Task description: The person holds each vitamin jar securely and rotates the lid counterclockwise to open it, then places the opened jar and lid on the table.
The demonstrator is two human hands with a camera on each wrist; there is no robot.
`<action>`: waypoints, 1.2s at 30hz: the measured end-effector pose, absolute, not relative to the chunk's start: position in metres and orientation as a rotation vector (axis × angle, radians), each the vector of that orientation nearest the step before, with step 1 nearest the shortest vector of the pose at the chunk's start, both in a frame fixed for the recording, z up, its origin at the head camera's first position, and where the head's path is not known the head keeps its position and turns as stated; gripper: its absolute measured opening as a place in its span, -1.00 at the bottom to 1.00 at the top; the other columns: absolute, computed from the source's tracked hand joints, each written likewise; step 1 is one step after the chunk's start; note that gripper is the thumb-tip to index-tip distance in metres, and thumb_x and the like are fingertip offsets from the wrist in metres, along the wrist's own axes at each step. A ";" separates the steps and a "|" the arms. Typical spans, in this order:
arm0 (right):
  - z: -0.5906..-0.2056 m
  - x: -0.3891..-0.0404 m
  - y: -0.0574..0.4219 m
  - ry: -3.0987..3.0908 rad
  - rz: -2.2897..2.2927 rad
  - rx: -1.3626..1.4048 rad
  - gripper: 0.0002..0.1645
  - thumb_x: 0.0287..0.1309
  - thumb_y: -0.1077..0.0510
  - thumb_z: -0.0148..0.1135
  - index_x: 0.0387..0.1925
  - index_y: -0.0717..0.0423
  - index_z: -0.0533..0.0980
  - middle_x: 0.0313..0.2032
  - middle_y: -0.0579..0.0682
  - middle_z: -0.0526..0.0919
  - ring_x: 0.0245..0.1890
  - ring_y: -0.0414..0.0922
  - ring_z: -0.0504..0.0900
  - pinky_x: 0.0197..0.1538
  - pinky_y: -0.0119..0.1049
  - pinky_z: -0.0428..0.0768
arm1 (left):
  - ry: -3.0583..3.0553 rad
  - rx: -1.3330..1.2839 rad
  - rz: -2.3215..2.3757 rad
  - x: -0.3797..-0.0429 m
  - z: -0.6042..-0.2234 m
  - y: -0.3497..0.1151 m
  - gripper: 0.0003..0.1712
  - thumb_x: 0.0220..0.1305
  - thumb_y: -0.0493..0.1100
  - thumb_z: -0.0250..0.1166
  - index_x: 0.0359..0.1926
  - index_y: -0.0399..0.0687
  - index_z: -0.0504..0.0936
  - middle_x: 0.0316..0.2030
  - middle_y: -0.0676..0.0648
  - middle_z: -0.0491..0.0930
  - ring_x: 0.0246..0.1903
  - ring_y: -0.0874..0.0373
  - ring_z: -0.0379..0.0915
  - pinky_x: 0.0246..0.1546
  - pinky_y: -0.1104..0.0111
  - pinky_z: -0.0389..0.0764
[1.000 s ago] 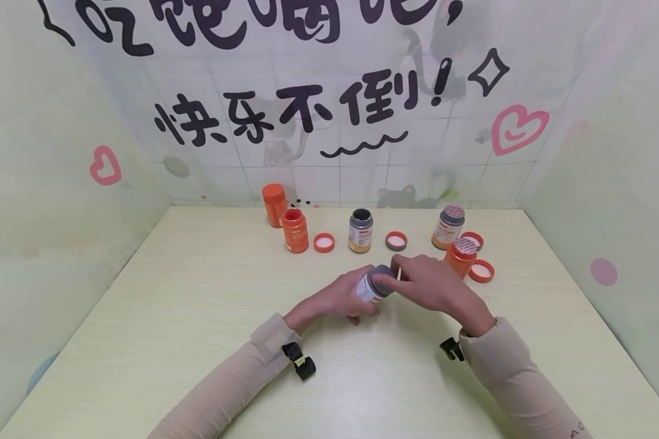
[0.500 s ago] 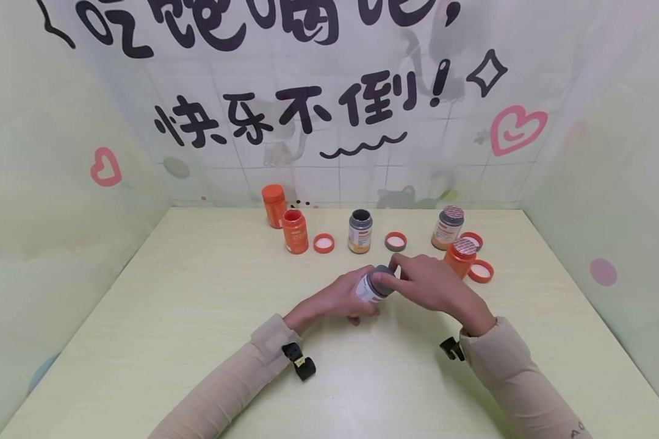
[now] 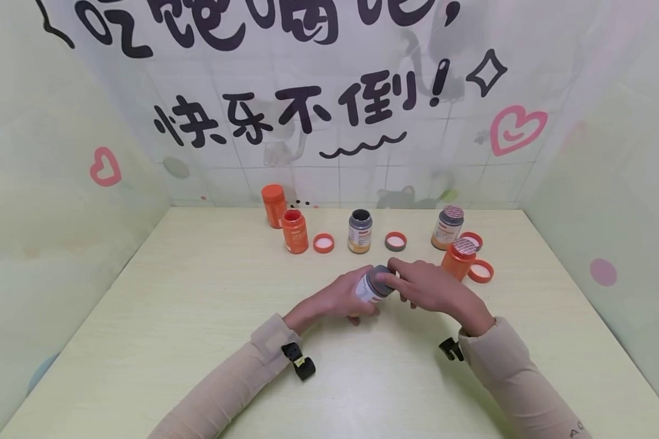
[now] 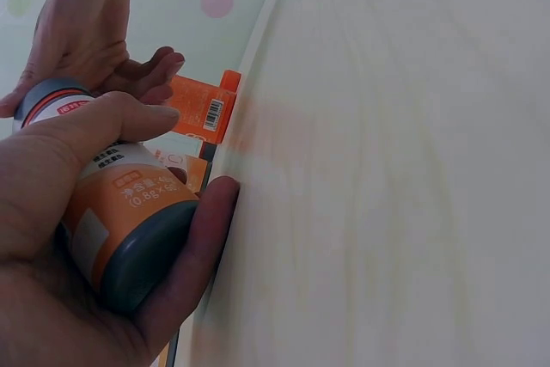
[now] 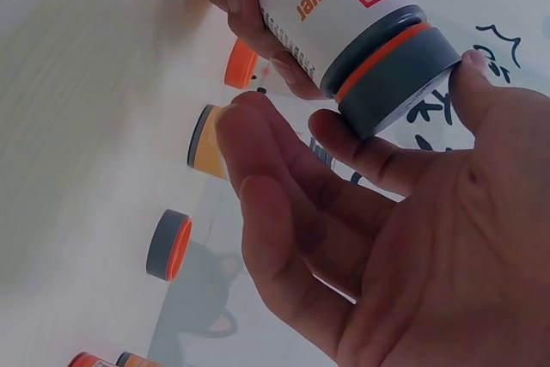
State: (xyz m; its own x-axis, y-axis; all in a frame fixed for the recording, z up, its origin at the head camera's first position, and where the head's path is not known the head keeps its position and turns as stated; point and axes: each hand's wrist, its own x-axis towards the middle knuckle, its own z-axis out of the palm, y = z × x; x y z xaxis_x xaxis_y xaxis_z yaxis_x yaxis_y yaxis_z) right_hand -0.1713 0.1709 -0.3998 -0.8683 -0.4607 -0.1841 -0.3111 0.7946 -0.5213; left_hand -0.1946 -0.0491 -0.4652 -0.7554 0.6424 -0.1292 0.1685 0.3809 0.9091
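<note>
In the head view, my left hand [image 3: 342, 297] grips a grey supplement bottle [image 3: 367, 289] with a white and orange label, tilted above the table. The left wrist view shows thumb and fingers wrapped around its body, the dark base [image 4: 146, 259] toward the palm. My right hand [image 3: 436, 288] pinches the bottle's grey screw cap [image 5: 400, 79] between thumb and forefinger, its other fingers loosely bent below. A thin orange ring shows between cap and neck in the right wrist view, and the cap sits on the bottle.
Behind stand a capped orange bottle [image 3: 275, 207], an open orange bottle [image 3: 295, 235] and an open grey bottle [image 3: 360, 235]. At right are a foil-sealed grey bottle [image 3: 447, 228] and a foil-sealed orange bottle [image 3: 458, 261]. Several caps lie around, including an orange one [image 3: 323, 243] and a grey one [image 3: 396, 242].
My right hand has shifted slightly and turned around the cap, and its lower fingers now show beneath the hand. The left hand and bottle stay almost in place.
</note>
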 end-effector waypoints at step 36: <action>-0.392 -0.169 0.171 2.725 -0.673 -0.597 -0.41 0.37 -0.45 0.06 -0.02 -0.07 0.52 -0.39 -0.03 0.68 -0.48 -0.16 0.62 -0.40 -0.27 0.55 | 2.184 0.702 1.354 -0.194 -0.465 -0.049 -0.34 0.17 -0.21 0.48 0.24 0.16 0.39 0.00 -0.06 0.52 -0.07 0.04 0.54 -0.46 0.18 0.79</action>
State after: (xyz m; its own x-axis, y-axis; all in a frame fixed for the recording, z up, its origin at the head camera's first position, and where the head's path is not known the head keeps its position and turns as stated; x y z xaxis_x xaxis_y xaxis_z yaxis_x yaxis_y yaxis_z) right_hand -0.1685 0.1709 -0.3924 -0.8782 -0.4511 -0.1591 -0.3252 0.8069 -0.4930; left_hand -0.1939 -0.0494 -0.4654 -0.7569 0.6416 -0.1243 0.1739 0.3811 0.9080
